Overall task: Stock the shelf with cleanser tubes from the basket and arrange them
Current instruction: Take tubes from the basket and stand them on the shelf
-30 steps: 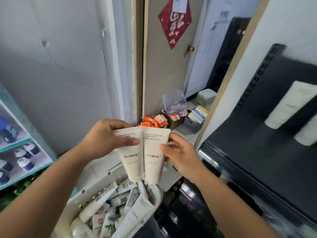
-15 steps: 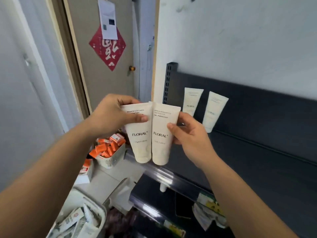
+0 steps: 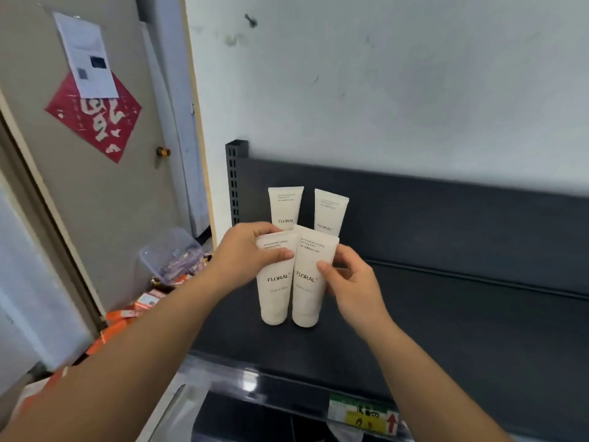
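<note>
Both hands are gripping cleanser tubes near the left end of the dark shelf point(image 3: 446, 330). The left hand point(image 3: 251, 253) holds the left front tube point(image 3: 274, 295) near its flat top, with the thumb across the printed face and the fingers curled behind. The right hand point(image 3: 353, 282) holds the right front tube point(image 3: 306, 298) from its right side, with the thumb on the face just beside the "FLORAL" print. These two tubes stand upright, caps down, side by side and touching. Their caps are at the shelf surface, though I cannot tell whether they rest on it. Just behind them, the back left tube point(image 3: 286, 205) and the back right tube point(image 3: 330, 212) stand flat ends up against the shelf's back panel point(image 3: 446, 224), slightly apart. Left of the shelf, a door point(image 3: 127, 202) carries a red paper square point(image 3: 95, 122) and a white sheet point(image 3: 84, 55). Lower down are a clear plastic box point(image 3: 169, 253) and orange packets point(image 3: 121, 320). A yellow price label point(image 3: 366, 417) is on the shelf's front edge.
</note>
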The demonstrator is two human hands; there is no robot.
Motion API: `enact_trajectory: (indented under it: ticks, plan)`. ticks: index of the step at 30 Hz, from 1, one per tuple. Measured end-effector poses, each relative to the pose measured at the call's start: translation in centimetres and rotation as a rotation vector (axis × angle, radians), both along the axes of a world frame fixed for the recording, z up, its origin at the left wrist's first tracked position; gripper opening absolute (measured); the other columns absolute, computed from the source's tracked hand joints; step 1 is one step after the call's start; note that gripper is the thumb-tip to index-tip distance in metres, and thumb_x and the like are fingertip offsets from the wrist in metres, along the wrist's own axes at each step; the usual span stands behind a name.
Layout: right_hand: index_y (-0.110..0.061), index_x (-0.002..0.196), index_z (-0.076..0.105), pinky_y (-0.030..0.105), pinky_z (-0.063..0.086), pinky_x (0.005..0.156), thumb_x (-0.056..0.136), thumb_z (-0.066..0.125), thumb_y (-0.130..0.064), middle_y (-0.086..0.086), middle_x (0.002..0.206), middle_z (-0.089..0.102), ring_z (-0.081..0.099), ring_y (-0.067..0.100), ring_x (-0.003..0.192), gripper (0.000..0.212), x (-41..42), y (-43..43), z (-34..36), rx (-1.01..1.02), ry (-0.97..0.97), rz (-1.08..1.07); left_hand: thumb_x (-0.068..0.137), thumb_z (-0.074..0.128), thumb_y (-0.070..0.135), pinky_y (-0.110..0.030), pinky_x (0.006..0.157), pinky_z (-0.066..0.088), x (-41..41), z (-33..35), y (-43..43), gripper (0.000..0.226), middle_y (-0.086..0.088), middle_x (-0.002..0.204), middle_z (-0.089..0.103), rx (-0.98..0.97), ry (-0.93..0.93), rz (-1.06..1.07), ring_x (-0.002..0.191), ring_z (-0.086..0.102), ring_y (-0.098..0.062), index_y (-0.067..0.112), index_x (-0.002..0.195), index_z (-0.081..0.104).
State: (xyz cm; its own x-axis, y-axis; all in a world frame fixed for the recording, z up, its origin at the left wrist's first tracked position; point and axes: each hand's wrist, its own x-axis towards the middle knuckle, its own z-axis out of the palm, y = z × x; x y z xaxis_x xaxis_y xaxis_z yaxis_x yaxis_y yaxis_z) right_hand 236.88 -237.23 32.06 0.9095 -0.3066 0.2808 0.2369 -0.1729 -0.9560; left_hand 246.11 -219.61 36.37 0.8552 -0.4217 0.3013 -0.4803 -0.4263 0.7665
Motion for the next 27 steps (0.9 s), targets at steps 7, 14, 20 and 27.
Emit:
enact_trajectory:
  ticks: [7,14,20,27]
  plan:
    - [-0.042,0.110,0.058,0.021,0.054,0.079,0.094,0.060,-0.017,-0.014,0.115,0.065,0.064,0.001,0.098,0.030,3.2,-0.3,-0.7,-0.104,-0.034,-0.137,0.074,0.079,0.040,-0.039,0.070,0.056,4.3,-0.3,-1.9,0.022,0.011,0.084,0.068,0.095,-0.107,0.026,0.080,0.064,-0.007,0.031,0.090,0.066]
    - [-0.038,0.112,0.056,0.035,0.056,0.084,0.094,0.058,-0.019,-0.014,0.114,0.063,0.064,0.005,0.096,0.026,6.7,-1.7,-0.9,-0.243,-0.004,-0.287,0.075,0.077,0.044,-0.034,0.070,0.049,8.8,-0.1,-3.6,0.033,0.006,0.091,0.068,0.172,-0.196,0.092,0.086,0.061,-0.016,0.024,0.098,0.065]
    - [-0.032,0.120,0.054,0.031,0.055,0.088,0.096,0.057,-0.018,-0.012,0.119,0.062,0.061,0.004,0.102,0.029,8.1,-2.6,-0.6,-0.247,0.035,-0.316,0.076,0.073,0.050,-0.031,0.066,0.047,11.0,-0.4,-4.2,0.047,0.004,0.098,0.067,0.214,-0.216,0.102,0.087,0.058,-0.016,0.023,0.112,0.060]
    - [-0.029,0.130,0.050,0.026,0.052,0.086,0.094,0.059,-0.019,-0.012,0.119,0.062,0.061,0.005,0.104,0.038,7.9,-2.8,-0.9,-0.222,0.118,-0.277,0.073,0.077,0.047,-0.033,0.074,0.054,10.9,-0.3,-3.5,0.065,0.014,0.113,0.059,0.165,-0.185,0.004,0.098,0.056,-0.010,0.035,0.129,0.047]
